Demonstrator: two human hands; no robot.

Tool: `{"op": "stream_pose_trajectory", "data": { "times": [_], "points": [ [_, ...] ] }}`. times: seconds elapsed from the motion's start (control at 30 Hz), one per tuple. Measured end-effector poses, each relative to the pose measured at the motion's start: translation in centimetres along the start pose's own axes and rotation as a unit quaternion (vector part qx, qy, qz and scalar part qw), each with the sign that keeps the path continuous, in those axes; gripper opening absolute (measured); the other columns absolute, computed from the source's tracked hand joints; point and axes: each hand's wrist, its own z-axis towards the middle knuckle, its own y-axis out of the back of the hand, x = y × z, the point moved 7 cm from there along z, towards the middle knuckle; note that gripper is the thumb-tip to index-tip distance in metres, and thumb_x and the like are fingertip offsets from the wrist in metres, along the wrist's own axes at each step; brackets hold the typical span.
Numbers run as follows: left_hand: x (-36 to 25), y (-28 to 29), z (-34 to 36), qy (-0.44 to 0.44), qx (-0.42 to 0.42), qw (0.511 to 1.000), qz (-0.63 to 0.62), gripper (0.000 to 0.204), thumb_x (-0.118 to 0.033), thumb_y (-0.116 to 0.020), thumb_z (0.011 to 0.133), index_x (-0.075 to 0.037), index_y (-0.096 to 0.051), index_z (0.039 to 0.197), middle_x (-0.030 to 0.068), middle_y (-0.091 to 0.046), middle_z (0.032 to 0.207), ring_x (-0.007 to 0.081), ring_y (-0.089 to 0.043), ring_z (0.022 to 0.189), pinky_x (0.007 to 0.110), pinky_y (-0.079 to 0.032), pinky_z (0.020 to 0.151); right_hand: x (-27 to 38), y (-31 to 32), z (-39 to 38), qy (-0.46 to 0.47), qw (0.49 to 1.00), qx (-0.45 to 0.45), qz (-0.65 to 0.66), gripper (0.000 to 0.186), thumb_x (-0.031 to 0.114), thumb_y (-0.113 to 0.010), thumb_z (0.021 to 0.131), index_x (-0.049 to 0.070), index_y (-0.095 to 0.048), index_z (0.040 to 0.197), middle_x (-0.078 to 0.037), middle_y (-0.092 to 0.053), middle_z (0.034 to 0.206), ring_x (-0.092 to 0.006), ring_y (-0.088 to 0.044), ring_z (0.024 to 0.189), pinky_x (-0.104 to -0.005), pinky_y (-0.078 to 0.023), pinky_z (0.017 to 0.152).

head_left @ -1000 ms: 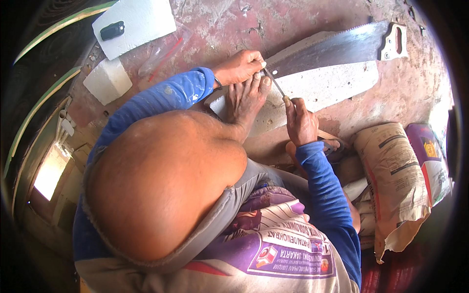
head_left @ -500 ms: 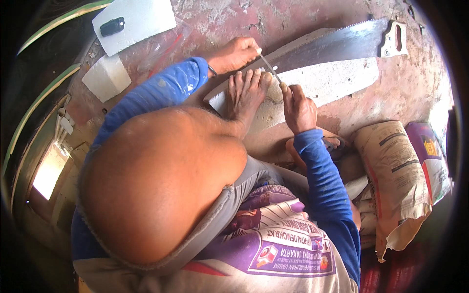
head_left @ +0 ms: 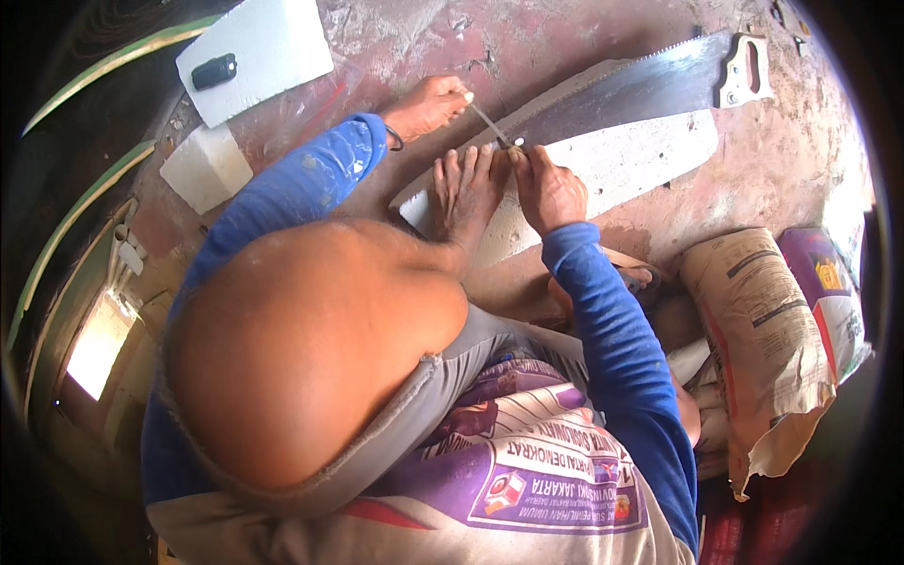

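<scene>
My left hand (head_left: 429,107) pinches one end of a thin metal file (head_left: 489,124) between thumb and fingers. The file's other end is gripped by my right hand (head_left: 552,192), with the fingers closed round it. It crosses near the narrow end of a handsaw (head_left: 626,89), whose toothed edge faces away from me. The saw lies flat on a long pale slab (head_left: 640,155), its light-coloured handle (head_left: 745,71) to the far right. My bare foot (head_left: 468,193) presses on the slab's left part, between my hands. The exact contact of file and teeth is too small to make out.
Pale blocks (head_left: 273,52) lie at the far left, one bearing a small black object (head_left: 215,72). Crumpled paper sacks (head_left: 758,311) stand to the right. My bent knee (head_left: 320,330) fills the left foreground. The floor (head_left: 395,38) is reddish and worn.
Both hands have shifted left with the file, toward the saw's narrow end and my toes. The view has moved slightly too; saw and slab keep their places.
</scene>
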Motion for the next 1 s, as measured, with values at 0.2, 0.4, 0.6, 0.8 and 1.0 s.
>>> {"op": "stream_pose_trajectory", "data": {
  "times": [0.2, 0.4, 0.6, 0.8, 1.0],
  "points": [
    [-1.2, -2.0, -2.1, -0.036, 0.017, 0.998, -0.052, 0.017, -0.024, -0.061, 0.101, -0.007, -0.063, 0.101, -0.0033, -0.060, 0.089, 0.0066, -0.054, 0.082, 0.027, -0.047, 0.075, -0.5, 0.7, -4.4, 0.045, 0.993, -0.022, 0.102, 0.018, 0.023, -0.058, 0.099, 0.009, -0.055, 0.108, -0.022, -0.070, 0.088, -0.0419, -0.069, 0.076, -0.0523, -0.054, 0.066],
    [-1.5, -4.5, -2.7, -0.027, 0.036, 0.999, -0.023, 0.018, -0.021, -0.060, 0.102, -0.003, -0.063, 0.098, -0.0050, -0.056, 0.085, 0.0044, -0.049, 0.081, 0.025, -0.045, 0.073, -1.0, 1.5, -6.6, 0.016, 0.993, -0.028, 0.112, 0.024, 0.018, -0.059, 0.100, 0.009, -0.058, 0.122, -0.020, -0.072, 0.099, -0.0407, -0.071, 0.084, -0.0494, -0.056, 0.070],
    [-2.3, -4.6, -1.9, -0.050, 0.039, 0.998, 0.012, 0.019, -0.021, -0.059, 0.102, -0.002, -0.063, 0.098, -0.0042, -0.057, 0.085, 0.0055, -0.049, 0.080, 0.026, -0.045, 0.073, -1.7, 1.8, -6.1, 0.001, 0.996, -0.024, 0.089, 0.024, 0.018, -0.059, 0.101, 0.008, -0.060, 0.123, -0.019, -0.073, 0.104, -0.0386, -0.072, 0.088, -0.0466, -0.057, 0.072],
    [-1.7, -4.8, -1.5, -0.033, 0.037, 0.998, 0.032, 0.020, -0.022, -0.059, 0.102, -0.003, -0.064, 0.100, -0.0036, -0.058, 0.085, 0.0059, -0.051, 0.080, 0.026, -0.045, 0.073, -2.0, 1.7, -5.9, 0.008, 0.997, -0.018, 0.081, 0.025, 0.019, -0.059, 0.101, 0.009, -0.061, 0.124, -0.019, -0.073, 0.101, -0.0379, -0.072, 0.085, -0.0469, -0.057, 0.071],
    [-1.4, -2.6, -0.7, -0.009, 0.010, 1.000, 0.003, 0.019, -0.025, -0.062, 0.101, -0.007, -0.064, 0.102, -0.0036, -0.060, 0.089, 0.0063, -0.053, 0.082, 0.026, -0.047, 0.074, -0.9, 1.1, -3.3, 0.030, 0.997, -0.011, 0.065, 0.023, 0.024, -0.057, 0.102, 0.010, -0.061, 0.120, -0.019, -0.073, 0.089, -0.0400, -0.071, 0.078, -0.0483, -0.056, 0.067]
  ]
}}
